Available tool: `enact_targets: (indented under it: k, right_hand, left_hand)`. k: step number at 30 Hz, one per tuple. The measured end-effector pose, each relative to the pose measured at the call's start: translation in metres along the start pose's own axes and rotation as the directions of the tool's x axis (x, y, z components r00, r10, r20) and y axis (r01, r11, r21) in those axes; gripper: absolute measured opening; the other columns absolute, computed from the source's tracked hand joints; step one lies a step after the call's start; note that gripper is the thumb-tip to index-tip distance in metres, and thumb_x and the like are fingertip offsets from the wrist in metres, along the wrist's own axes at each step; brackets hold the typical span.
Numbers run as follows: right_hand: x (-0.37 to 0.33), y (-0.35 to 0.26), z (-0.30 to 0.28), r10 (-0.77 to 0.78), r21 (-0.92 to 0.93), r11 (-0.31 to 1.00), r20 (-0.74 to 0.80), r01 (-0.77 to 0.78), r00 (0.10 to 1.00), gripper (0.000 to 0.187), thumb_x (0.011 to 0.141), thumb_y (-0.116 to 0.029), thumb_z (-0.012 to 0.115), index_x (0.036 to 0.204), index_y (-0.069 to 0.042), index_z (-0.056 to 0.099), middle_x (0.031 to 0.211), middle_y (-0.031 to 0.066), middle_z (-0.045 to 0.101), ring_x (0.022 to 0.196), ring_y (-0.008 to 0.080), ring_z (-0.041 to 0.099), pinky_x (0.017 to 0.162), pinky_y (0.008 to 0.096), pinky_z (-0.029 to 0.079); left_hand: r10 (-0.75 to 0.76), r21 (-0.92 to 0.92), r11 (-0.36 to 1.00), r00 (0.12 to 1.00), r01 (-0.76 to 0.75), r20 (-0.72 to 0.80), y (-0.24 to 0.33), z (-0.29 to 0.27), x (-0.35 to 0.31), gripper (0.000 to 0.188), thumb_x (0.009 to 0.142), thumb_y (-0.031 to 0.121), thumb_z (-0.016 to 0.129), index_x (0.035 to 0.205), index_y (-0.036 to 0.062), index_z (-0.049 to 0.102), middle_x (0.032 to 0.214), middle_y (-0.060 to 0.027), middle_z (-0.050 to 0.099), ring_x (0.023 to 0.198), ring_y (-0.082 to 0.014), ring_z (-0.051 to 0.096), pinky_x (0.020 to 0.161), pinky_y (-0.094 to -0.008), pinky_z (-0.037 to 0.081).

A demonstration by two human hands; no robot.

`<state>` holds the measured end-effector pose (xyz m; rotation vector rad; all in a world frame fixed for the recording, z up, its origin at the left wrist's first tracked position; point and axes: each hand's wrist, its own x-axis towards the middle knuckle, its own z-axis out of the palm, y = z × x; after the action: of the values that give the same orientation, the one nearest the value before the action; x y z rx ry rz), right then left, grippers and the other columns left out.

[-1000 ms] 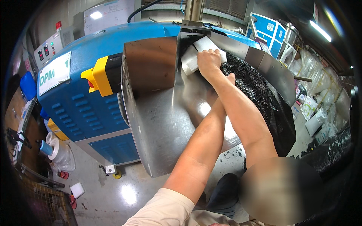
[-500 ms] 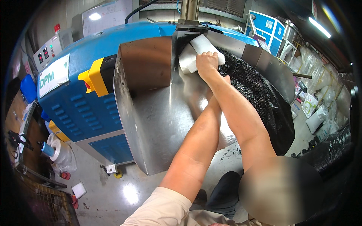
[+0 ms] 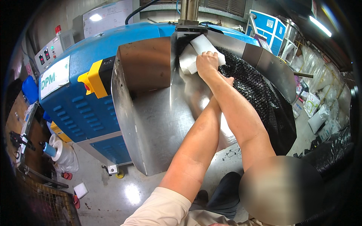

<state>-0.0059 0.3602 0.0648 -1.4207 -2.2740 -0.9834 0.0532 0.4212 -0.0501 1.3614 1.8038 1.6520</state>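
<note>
My right hand [image 3: 207, 63] is closed on a white foam piece [image 3: 204, 43], fingers curled over its near edge. The foam looks folded or stacked, with another white part [image 3: 187, 59] to its left. It lies at the back of a metal chute [image 3: 162, 113], below an upright metal column [image 3: 189, 10]. My left arm crosses beneath the right one. Of my left hand [image 3: 229, 80] only a fingertip or thumb shows beside the right forearm, close to the black bubble wrap [image 3: 260, 90]; the other fingers are hidden. That wrap hangs over the chute's right side.
The chute belongs to a blue machine [image 3: 86, 109] with a yellow switch housing [image 3: 94, 79] on its front. A control box [image 3: 49, 51] with a red lamp stands behind it. Rolls of clear film [image 3: 62, 150] stand at left; plastic bags [image 3: 320, 116] pile up at right.
The view has shifted very slightly. My right hand keeps its grip on the foam, and my left fingertip shows a little farther to the right.
</note>
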Motion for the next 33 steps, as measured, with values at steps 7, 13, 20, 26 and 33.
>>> enact_targets:
  k: [7, 13, 20, 26, 33]
  right_hand:
    - [0.0, 0.002, 0.005, 0.004, -0.012, 1.0, -0.012, -0.004, 1.0, 0.027, 0.099, -0.023, 0.061, 0.114, -0.016, 0.081, 0.121, 0.0039, 0.075, 0.118, 0.0231, 0.066, 0.103, 0.0465, 0.044]
    - [0.001, 0.002, 0.006, 0.013, -0.019, 1.0, -0.023, -0.013, 1.0, 0.027, 0.098, -0.023, 0.061, 0.114, -0.016, 0.082, 0.12, 0.0042, 0.075, 0.119, 0.0235, 0.066, 0.104, 0.0468, 0.044]
    - [0.001, -0.002, 0.002, 0.012, -0.003, 1.0, -0.025, -0.012, 1.0, 0.027, 0.098, -0.022, 0.06, 0.115, -0.015, 0.081, 0.121, 0.0046, 0.075, 0.12, 0.0245, 0.066, 0.105, 0.0472, 0.043]
    - [-0.001, 0.004, 0.004, 0.014, -0.016, 1.0, -0.012, -0.014, 1.0, 0.028, 0.098, -0.022, 0.061, 0.115, -0.015, 0.081, 0.122, 0.0052, 0.075, 0.12, 0.0245, 0.066, 0.104, 0.0467, 0.043]
    - [-0.001, -0.001, -0.002, 0.006, -0.013, 1.0, -0.02, -0.007, 1.0, 0.027, 0.098, -0.022, 0.061, 0.115, -0.014, 0.081, 0.121, 0.0052, 0.075, 0.119, 0.0241, 0.067, 0.103, 0.046, 0.044]
  left_hand:
    - [0.031, 0.022, 0.999, 0.998, -0.03, -0.056, -0.006, 0.011, -0.002, 0.118, 0.078, 0.044, 0.086, 0.16, -0.013, 0.022, 0.167, -0.0339, 0.024, 0.159, -0.042, 0.018, 0.131, -0.0438, 0.011]
    - [0.012, 0.018, 1.0, 0.998, -0.011, -0.06, -0.009, 0.022, 0.004, 0.12, 0.078, 0.044, 0.086, 0.161, -0.0115, 0.02, 0.169, -0.0338, 0.021, 0.16, -0.0431, 0.014, 0.131, -0.044, 0.009]
    - [-0.032, 0.01, 0.999, 0.998, 0.032, -0.053, -0.017, 0.03, 0.011, 0.117, 0.08, 0.044, 0.084, 0.162, -0.0111, 0.021, 0.17, -0.0339, 0.02, 0.16, -0.0428, 0.013, 0.132, -0.0442, 0.007]
    - [0.049, 0.005, 0.999, 0.998, -0.049, -0.04, -0.009, 0.023, 0.0, 0.117, 0.081, 0.043, 0.084, 0.162, -0.0121, 0.019, 0.169, -0.0352, 0.019, 0.16, -0.0431, 0.013, 0.132, -0.0436, 0.007]
    - [0.03, 0.008, 1.0, 0.998, -0.029, -0.048, -0.013, 0.02, 0.003, 0.117, 0.083, 0.041, 0.084, 0.162, -0.0121, 0.016, 0.169, -0.0356, 0.019, 0.16, -0.0432, 0.013, 0.131, -0.0436, 0.008]
